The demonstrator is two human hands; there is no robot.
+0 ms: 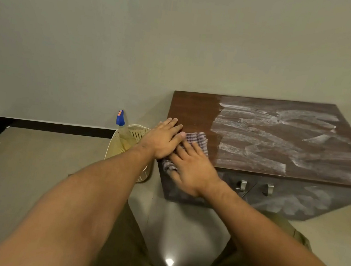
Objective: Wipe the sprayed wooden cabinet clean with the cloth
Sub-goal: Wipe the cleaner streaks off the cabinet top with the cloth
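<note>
Head view: left hand (165,141) and right hand (194,169), grips released flat, press checked cloth (199,138) on streaky wooden cabinet (194,111).

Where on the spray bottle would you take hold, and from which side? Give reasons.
Grip the neck just under the blue head of the bottle, from above: it stands upright with its body down in the basket, so likely only the top is free.

Plain pale wall (116,29), black skirting (62,128), glossy floor (37,161) with a light glare (169,262).
</note>
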